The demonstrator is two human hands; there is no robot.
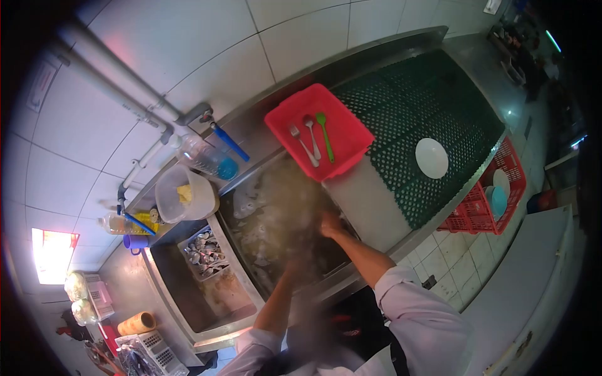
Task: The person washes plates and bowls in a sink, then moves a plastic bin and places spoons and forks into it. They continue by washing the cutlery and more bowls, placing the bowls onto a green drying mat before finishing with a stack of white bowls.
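Far left, a second basin holds a small basket of metal cutlery (204, 252), with a clear plastic tub (182, 195) on the ledge behind it. In the middle, both your hands are down in the sudsy wash sink (269, 213): your left hand (295, 266) is a motion blur low in the water, and your right hand (330, 224) sits near the sink's right edge. Whether the fingers of either hand are closed on anything cannot be told; foam and blur hide them. This looks like the washing step. Just right of the sink, a red tray (318, 130) holds two forks and a green spoon (325, 135). Further right, a white plate (432, 158) lies on the green draining mat (426, 100). Next likely calls for lifting a rinsed piece across to that tray.
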